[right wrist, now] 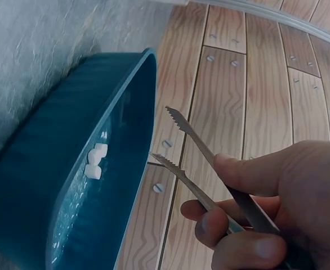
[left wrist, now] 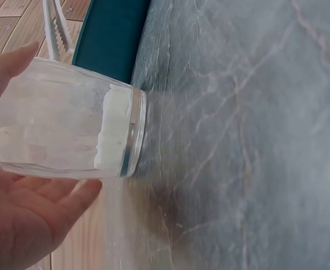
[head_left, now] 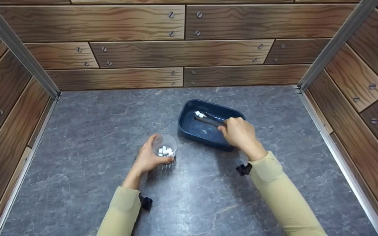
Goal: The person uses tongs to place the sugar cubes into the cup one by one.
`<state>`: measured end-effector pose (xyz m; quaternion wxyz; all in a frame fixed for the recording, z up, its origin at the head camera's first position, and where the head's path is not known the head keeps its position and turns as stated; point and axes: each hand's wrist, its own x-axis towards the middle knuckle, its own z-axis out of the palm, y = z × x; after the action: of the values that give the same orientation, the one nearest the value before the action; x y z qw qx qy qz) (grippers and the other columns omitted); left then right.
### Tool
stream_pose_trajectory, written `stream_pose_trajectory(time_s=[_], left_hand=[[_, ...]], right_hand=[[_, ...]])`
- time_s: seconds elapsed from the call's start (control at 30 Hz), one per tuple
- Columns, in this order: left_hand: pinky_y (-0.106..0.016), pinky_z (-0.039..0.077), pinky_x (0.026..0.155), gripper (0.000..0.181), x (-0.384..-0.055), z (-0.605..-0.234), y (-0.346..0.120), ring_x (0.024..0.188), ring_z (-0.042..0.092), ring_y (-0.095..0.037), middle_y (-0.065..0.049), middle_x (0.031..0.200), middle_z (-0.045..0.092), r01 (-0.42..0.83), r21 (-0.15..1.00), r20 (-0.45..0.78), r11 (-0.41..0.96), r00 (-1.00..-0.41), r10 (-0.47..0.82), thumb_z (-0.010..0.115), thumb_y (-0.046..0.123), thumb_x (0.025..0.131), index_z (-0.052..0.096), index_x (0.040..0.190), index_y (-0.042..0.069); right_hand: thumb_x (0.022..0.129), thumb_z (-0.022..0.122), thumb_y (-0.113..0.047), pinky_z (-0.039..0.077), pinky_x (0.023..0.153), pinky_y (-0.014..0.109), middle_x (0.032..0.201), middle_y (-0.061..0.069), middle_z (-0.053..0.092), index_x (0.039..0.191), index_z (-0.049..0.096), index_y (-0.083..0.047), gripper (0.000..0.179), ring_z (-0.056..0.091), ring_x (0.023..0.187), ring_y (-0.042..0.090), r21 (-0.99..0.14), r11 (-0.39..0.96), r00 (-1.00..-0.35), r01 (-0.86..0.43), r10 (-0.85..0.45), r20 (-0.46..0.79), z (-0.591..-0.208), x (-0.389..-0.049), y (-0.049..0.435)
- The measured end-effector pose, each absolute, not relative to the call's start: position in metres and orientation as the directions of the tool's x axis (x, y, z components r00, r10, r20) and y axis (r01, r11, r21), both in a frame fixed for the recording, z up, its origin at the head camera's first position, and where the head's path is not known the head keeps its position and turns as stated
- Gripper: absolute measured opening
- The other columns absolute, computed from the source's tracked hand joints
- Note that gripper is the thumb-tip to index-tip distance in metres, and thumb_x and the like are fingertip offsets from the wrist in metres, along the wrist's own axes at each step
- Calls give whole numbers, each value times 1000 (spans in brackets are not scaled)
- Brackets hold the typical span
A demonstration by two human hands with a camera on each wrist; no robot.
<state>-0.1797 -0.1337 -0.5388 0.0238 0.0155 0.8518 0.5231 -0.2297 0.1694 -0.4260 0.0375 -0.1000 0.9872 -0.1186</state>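
My left hand (head_left: 147, 158) holds a clear glass (head_left: 162, 140), thumb on one side and fingers on the other. Several small white cubes (head_left: 165, 151) lie at the bottom of it. In the left wrist view the glass (left wrist: 52, 126) stands with its base at the grey surface. Over the dark blue tray (head_left: 194, 136), my right hand (head_left: 241, 134) grips metal tongs (head_left: 206, 121). Their serrated tips stand apart in the right wrist view, with nothing between the arms (right wrist: 196, 192). A few white cubes (right wrist: 94, 171) lie inside the tray near those tips.
The grey marbled tabletop (head_left: 94, 137) spreads around the glass and tray. Wood-patterned panels (head_left: 136, 54) wall it at the back and both sides, with metal strips (head_left: 340, 150) along the edges. The tray stands right of the glass and slightly farther back.
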Motion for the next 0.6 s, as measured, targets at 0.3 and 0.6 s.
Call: stream_pose_trajectory(time_s=[0.3,0.6], left_hand=[[-47,42,100,97,-184,-541,-135,120,51,-32,-14,135,53,-11,902,-44,432,-997,67,94,24,60,44,142,9],[-50,39,103,100,-183,-542,-135,125,48,-35,-18,141,48,-42,900,-75,434,-995,60,93,24,61,41,145,12]], right_hand=[[98,59,-36,49,54,45,77,13,63,88,68,-5,33,61,63,29,-194,975,-987,-112,-131,-92,-429,-247,167],[98,58,-34,53,65,55,96,24,67,94,67,0,35,66,80,40,-186,980,-990,-70,-91,-105,-439,-266,171]])
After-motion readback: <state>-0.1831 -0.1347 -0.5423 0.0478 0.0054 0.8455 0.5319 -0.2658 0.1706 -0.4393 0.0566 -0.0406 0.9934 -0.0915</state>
